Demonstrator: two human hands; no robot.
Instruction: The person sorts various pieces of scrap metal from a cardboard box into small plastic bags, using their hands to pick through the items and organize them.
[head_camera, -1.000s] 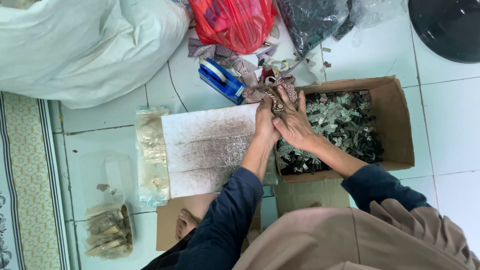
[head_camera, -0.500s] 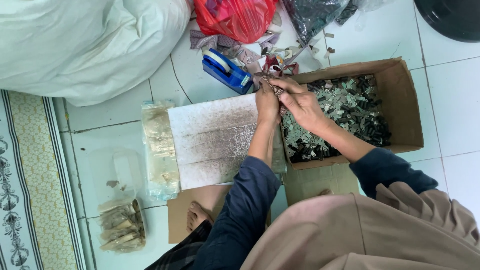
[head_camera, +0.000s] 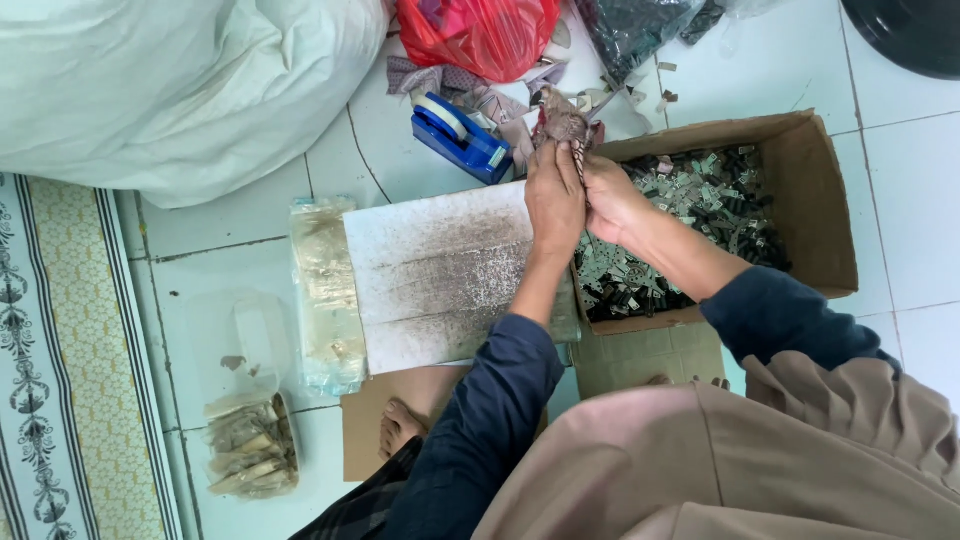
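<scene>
My left hand (head_camera: 553, 197) and my right hand (head_camera: 609, 196) are raised together over the near left corner of a cardboard box (head_camera: 820, 220). Both grip a small bunch of brownish pieces (head_camera: 562, 125) held up between the fingers. The box is full of small grey and dark metal-looking bits (head_camera: 700, 200). Left of the hands lies a white board with dark dusty streaks (head_camera: 440, 275). Dark blue sleeves cover both my forearms.
A blue tape dispenser (head_camera: 462, 137) lies beyond the board, with a red plastic bag (head_camera: 480, 35) and a big white sack (head_camera: 170, 90) behind. Clear bags of pale brown strips (head_camera: 325, 290) (head_camera: 250, 445) sit at the left on the tiled floor. A patterned mat (head_camera: 60, 360) runs along the left edge.
Both hands have lifted the bunch higher, away from the box contents. The view has shifted slightly, so the box and board sit lower in the frame.
</scene>
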